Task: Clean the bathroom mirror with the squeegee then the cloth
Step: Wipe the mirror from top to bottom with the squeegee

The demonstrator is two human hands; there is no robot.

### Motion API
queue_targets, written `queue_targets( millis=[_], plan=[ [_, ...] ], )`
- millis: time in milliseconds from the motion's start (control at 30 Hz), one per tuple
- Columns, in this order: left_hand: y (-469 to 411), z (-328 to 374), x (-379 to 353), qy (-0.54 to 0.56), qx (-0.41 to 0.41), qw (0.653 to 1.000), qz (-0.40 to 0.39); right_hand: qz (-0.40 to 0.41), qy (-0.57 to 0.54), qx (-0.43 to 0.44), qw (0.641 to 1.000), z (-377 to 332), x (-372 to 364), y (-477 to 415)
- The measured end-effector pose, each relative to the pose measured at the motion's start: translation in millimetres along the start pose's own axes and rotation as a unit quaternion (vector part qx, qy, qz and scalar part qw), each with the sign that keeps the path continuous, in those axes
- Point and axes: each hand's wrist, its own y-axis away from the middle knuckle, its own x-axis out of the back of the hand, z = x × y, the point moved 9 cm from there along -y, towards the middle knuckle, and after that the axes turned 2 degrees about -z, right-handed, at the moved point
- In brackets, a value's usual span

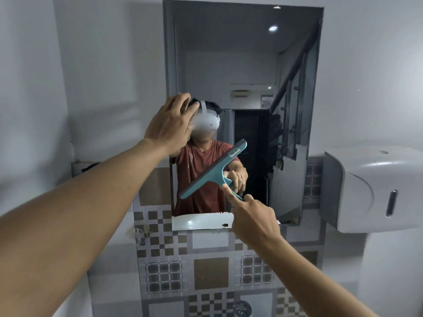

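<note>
On the wall ahead, largest to smallest:
mirror (247,65): tall rectangular pane, upright, mounted on grey wall; lower edge sits just above the tiled strip. Reflection shows the person, a stair rail, a ceiling light.
tiled strip (210,271): brown/white checker and square pattern, running down the wall below the mirror.
dispenser (375,191): white wall box with grey side panel and a dark slot on its front, right of the mirror, apart from both hands.
left arm: bare, reaches up from lower left toward the mirror's left edge.
left hand (170,126): fingers spread, palm toward the glass at the mirror's left edge, about mid-height; holds nothing. Contact with the glass likely, can't confirm.
right hand (251,219): in front of the mirror's lower part, closed around the squeegee handle, index finger extended along it toward the blade.
squeegee (212,169): teal, T-shaped; blade tilted, upper end to the right, lower end to the left; over the lower middle of the mirror. Small label near the upper end, text unreadable. Blade touching glass or just off it: can't tell.
cloth: not seen.
</note>
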Motion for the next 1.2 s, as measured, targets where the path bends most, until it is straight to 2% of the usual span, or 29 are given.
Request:
queue_targets(
  millis=[267,533,900,1200],
  plan=[
    [39.3,7.4,-30.8,0.038,0.033,0.997,-0.064,0.014,0.077,0.033,0.996,39.6,15.6,-10.4],
    [40.8,13.0,-29.6,0.033,0.035,0.997,-0.068,0.03,0.162,0.042,0.985,66.0,34.7,-12.3],
    [46.0,24.4,-36.5,0.028,0.025,0.997,-0.072,0.067,0.202,0.026,0.977,103.5,51.9,-11.1],
    [46.8,25.9,-36.5,0.035,0.029,0.997,-0.07,0.055,0.175,-0.04,0.982,143.6,55.2,-1.3]
  ],
)
